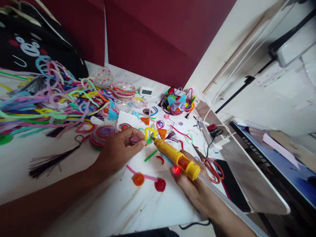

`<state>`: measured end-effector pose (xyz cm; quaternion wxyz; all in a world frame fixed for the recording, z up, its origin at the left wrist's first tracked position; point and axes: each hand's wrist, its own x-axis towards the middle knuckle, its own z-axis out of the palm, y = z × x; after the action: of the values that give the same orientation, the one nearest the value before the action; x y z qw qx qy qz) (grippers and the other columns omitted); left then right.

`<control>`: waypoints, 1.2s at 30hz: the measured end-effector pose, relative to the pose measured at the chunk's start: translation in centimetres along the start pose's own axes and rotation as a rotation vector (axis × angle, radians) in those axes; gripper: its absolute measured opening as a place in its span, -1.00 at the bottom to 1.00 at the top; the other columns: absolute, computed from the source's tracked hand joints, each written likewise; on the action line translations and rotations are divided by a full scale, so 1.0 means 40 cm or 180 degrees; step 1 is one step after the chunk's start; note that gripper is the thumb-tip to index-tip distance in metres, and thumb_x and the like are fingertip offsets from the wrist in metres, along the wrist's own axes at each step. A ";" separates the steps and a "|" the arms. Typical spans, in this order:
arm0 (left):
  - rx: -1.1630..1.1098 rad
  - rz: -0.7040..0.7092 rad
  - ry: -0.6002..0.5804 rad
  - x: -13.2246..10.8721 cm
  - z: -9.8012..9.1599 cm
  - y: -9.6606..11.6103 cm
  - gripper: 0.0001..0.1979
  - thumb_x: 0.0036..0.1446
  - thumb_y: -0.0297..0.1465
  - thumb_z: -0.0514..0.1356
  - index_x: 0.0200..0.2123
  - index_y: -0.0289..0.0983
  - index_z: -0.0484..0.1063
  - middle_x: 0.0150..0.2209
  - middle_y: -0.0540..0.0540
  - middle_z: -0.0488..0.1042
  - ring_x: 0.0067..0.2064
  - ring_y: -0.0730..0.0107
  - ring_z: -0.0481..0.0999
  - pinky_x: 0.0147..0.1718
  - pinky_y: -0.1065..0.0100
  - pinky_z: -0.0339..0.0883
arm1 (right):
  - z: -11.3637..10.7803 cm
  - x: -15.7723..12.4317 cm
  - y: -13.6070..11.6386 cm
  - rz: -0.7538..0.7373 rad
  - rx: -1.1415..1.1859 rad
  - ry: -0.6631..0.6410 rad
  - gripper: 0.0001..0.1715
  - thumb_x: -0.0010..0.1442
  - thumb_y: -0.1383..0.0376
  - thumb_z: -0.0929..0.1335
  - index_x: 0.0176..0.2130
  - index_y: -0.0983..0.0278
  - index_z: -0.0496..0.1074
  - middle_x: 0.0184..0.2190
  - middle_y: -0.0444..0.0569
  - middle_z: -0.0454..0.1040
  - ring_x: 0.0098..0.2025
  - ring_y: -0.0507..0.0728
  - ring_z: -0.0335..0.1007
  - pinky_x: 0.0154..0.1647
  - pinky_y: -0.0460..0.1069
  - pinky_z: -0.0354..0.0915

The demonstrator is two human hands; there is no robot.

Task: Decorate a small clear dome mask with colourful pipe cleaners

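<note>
My right hand (194, 186) is wrapped round a yellow hot glue gun (170, 151); a red light glows by the thumb, and a translucent glue stick (229, 204) trails from its rear. My left hand (120, 144) pinches a small pipe cleaner piece (149, 140), with green and pink showing at the fingertips. The nozzle is at or just beside this piece; whether they touch I cannot tell. A yellow bent pipe cleaner (149, 131) shows right behind. Below the hands lies a pink pipe cleaner (145, 176) with an orange coil (138, 179) and a red coil (160, 185).
Loose pipe cleaners (56, 102) are heaped at the left, before a black bag (41, 42). Orange-handled scissors (213, 169) lie right of the glue gun. Farther back are a small digital clock (146, 91) and a colourful cat-faced ornament (177, 104). A black tassel (55, 156) lies at left.
</note>
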<state>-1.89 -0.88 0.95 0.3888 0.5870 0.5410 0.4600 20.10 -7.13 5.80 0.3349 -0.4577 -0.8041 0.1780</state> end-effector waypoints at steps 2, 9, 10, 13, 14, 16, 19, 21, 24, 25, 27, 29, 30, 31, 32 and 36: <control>-0.0007 -0.0005 0.0001 0.000 -0.001 0.003 -0.76 -0.02 -0.20 0.28 -0.34 -0.22 0.43 -0.39 0.02 0.48 -0.38 0.41 0.47 -0.40 0.40 0.32 | 0.001 -0.001 0.003 0.0043 0.0026 0.0026 -0.95 0.22 0.31 0.28 -0.32 0.19 0.28 -0.42 -0.10 0.37 -0.42 0.10 0.38 -0.44 0.00 0.32; 0.0043 -0.0065 -0.0001 -0.004 -0.001 0.017 -0.77 -0.04 -0.21 0.28 -0.35 -0.23 0.43 -0.42 0.03 0.48 -0.43 0.44 0.44 -0.46 0.44 0.27 | -0.005 -0.005 0.017 0.0194 -0.0046 -0.0163 -0.88 0.28 0.27 0.25 -0.33 0.21 0.26 -0.41 -0.10 0.36 -0.42 0.07 0.36 -0.44 -0.03 0.27; 0.0034 -0.0075 -0.0013 -0.004 -0.001 0.017 -0.76 -0.04 -0.21 0.28 -0.35 -0.23 0.43 -0.42 0.03 0.48 -0.43 0.45 0.44 -0.46 0.44 0.28 | -0.006 -0.005 0.018 0.0217 -0.0073 -0.0201 -0.89 0.29 0.28 0.25 -0.32 0.21 0.26 -0.42 -0.10 0.36 -0.42 0.07 0.36 -0.44 -0.03 0.27; -0.0015 -0.0103 0.0002 -0.003 0.001 0.014 -0.76 -0.04 -0.20 0.28 -0.36 -0.23 0.42 -0.43 0.03 0.47 -0.42 0.43 0.45 -0.44 0.43 0.29 | -0.008 -0.007 0.021 0.0244 -0.0120 -0.0249 -0.91 0.29 0.28 0.24 -0.30 0.21 0.27 -0.43 -0.10 0.36 -0.43 0.07 0.35 -0.45 -0.03 0.26; -0.0012 -0.0116 0.0013 -0.002 0.002 0.013 -0.76 -0.05 -0.20 0.28 -0.36 -0.23 0.42 -0.44 0.03 0.47 -0.41 0.43 0.45 -0.44 0.43 0.29 | -0.008 -0.007 0.021 0.0235 -0.0111 -0.0242 -0.92 0.29 0.28 0.24 -0.29 0.20 0.27 -0.43 -0.09 0.36 -0.43 0.07 0.35 -0.45 -0.03 0.26; 0.0005 -0.0132 0.0020 -0.001 0.002 0.009 -0.75 -0.05 -0.20 0.28 -0.36 -0.23 0.42 -0.45 0.03 0.47 -0.42 0.42 0.45 -0.45 0.43 0.29 | -0.006 -0.008 0.022 0.0219 -0.0074 -0.0197 -0.91 0.28 0.27 0.24 -0.30 0.19 0.26 -0.42 -0.09 0.36 -0.44 0.08 0.35 -0.46 -0.03 0.27; -0.0024 -0.0138 0.0013 0.000 0.001 0.008 -0.74 -0.05 -0.19 0.29 -0.35 -0.23 0.43 -0.43 0.03 0.48 -0.43 0.43 0.45 -0.45 0.43 0.30 | -0.002 -0.007 0.024 0.0210 -0.0004 -0.0145 -0.90 0.28 0.26 0.24 -0.32 0.19 0.24 -0.40 -0.08 0.37 -0.42 0.08 0.36 -0.44 -0.02 0.28; -0.0060 -0.0134 0.0016 -0.001 0.000 0.010 -0.74 -0.06 -0.19 0.29 -0.35 -0.24 0.43 -0.41 0.02 0.49 -0.42 0.42 0.46 -0.44 0.42 0.31 | -0.001 -0.008 0.027 0.0216 0.0040 -0.0158 -0.91 0.27 0.26 0.25 -0.31 0.19 0.23 -0.39 -0.08 0.38 -0.42 0.08 0.36 -0.43 -0.02 0.28; -0.0073 -0.0168 0.0045 -0.002 -0.001 0.016 -0.74 -0.08 -0.21 0.30 -0.36 -0.24 0.43 -0.42 0.02 0.49 -0.41 0.42 0.47 -0.43 0.42 0.33 | -0.003 -0.014 0.035 0.0233 0.0099 -0.0132 -0.90 0.28 0.26 0.27 -0.31 0.19 0.26 -0.39 -0.09 0.38 -0.40 0.08 0.36 -0.42 -0.03 0.27; -0.0085 -0.0190 0.0055 -0.002 -0.001 0.018 -0.74 -0.08 -0.21 0.30 -0.37 -0.25 0.43 -0.43 0.02 0.49 -0.42 0.42 0.47 -0.43 0.43 0.33 | -0.005 -0.017 0.039 0.0258 0.0113 -0.0098 -0.89 0.28 0.25 0.27 -0.32 0.20 0.27 -0.39 -0.09 0.38 -0.39 0.08 0.36 -0.42 -0.03 0.27; -0.0146 -0.0242 0.0044 -0.002 0.000 0.021 -0.75 -0.09 -0.24 0.31 -0.37 -0.26 0.43 -0.44 0.03 0.49 -0.41 0.43 0.47 -0.42 0.44 0.34 | -0.015 -0.023 0.047 0.0329 0.0128 -0.0022 -0.89 0.29 0.25 0.27 -0.31 0.19 0.29 -0.38 -0.08 0.39 -0.36 0.09 0.36 -0.38 -0.03 0.28; -0.0254 -0.0243 0.0051 -0.001 0.000 0.023 -0.78 -0.08 -0.28 0.31 -0.37 -0.27 0.43 -0.41 0.03 0.50 -0.40 0.47 0.47 -0.40 0.45 0.34 | -0.031 -0.028 0.057 0.0365 0.0106 0.0010 -0.92 0.30 0.26 0.26 -0.27 0.19 0.30 -0.34 -0.08 0.40 -0.33 0.10 0.37 -0.32 -0.02 0.30; -0.0299 -0.0221 0.0065 0.000 -0.001 0.025 -0.79 -0.07 -0.30 0.31 -0.37 -0.27 0.43 -0.39 0.03 0.50 -0.40 0.48 0.47 -0.39 0.46 0.34 | -0.041 -0.031 0.064 0.0380 0.0075 -0.0023 -0.95 0.29 0.26 0.27 -0.25 0.19 0.30 -0.33 -0.07 0.40 -0.32 0.10 0.37 -0.30 -0.01 0.30; -0.0323 -0.0186 0.0091 0.002 -0.001 0.027 -0.80 -0.06 -0.32 0.31 -0.36 -0.27 0.43 -0.38 0.03 0.51 -0.40 0.50 0.47 -0.38 0.47 0.34 | -0.052 -0.033 0.071 0.0378 0.0024 -0.0070 -0.95 0.29 0.27 0.27 -0.22 0.19 0.29 -0.31 -0.05 0.40 -0.31 0.11 0.37 -0.29 0.01 0.30; -0.0327 -0.0147 0.0113 0.003 -0.003 0.029 -0.81 -0.06 -0.33 0.31 -0.36 -0.27 0.43 -0.37 0.04 0.51 -0.39 0.50 0.47 -0.38 0.48 0.34 | -0.062 -0.036 0.080 0.0362 -0.0050 -0.0141 -0.94 0.28 0.27 0.28 -0.20 0.20 0.29 -0.28 -0.04 0.39 -0.29 0.12 0.36 -0.28 0.02 0.30; -0.0356 -0.0159 0.0245 0.007 -0.004 0.042 -0.80 -0.07 -0.33 0.32 -0.35 -0.27 0.45 -0.43 0.06 0.52 -0.43 0.53 0.48 -0.44 0.52 0.34 | -0.088 -0.054 0.126 0.0243 -0.0469 -0.0539 -0.80 0.23 0.36 0.29 -0.10 0.23 0.28 -0.15 0.03 0.35 -0.17 0.15 0.34 -0.16 0.05 0.32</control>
<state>-1.58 -0.78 2.65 0.4112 0.5326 0.5435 0.5019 26.45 -6.44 4.53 0.2242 -0.4947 -0.8225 0.1691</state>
